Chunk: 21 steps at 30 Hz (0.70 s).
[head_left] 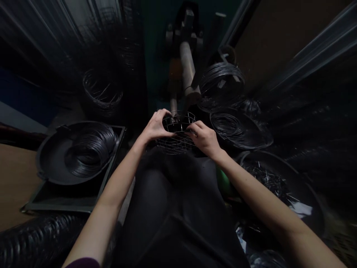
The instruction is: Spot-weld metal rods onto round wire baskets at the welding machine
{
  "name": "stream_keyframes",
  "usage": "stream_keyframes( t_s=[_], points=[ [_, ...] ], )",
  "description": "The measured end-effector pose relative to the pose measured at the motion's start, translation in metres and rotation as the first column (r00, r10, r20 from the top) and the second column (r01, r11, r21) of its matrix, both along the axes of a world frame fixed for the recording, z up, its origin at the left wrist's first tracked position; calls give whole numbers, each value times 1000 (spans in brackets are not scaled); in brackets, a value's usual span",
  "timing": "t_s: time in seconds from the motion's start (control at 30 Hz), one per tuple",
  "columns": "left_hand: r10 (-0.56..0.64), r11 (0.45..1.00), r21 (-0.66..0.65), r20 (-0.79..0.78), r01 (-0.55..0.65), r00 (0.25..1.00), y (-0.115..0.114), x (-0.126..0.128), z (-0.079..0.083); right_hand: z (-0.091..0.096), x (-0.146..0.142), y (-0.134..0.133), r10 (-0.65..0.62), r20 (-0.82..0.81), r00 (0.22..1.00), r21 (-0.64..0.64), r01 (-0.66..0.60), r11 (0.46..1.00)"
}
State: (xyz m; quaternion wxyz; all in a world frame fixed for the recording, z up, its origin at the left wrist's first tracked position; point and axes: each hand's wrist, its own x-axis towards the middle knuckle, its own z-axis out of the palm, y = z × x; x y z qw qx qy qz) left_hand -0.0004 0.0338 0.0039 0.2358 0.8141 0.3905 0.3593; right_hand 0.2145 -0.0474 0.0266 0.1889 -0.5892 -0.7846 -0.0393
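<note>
Hands meet at frame centre: left hand [156, 128] clasps the left rim of the round silver wire-mesh basket [176, 143], right hand [205, 139] pinches its right rim w/ fingertips; basket lies betw. both, equally near, above the lap

Bare forearms, a purple sleeve [83, 262] edge, dark trousers [173, 208].
</note>
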Motion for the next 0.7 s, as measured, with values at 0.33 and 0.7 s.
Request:
stream_keyframes(
  t_s=[0.33,0.7],
  points=[
    [13,1000,-19,15,-12,1000,29,4,0,-5,7,34,-46,-181,982,39,54,998],
    [-57,991,-116,132,72,990,45,-2,0,17,28,73,90,-245,965,29,-86,996]
  ],
)
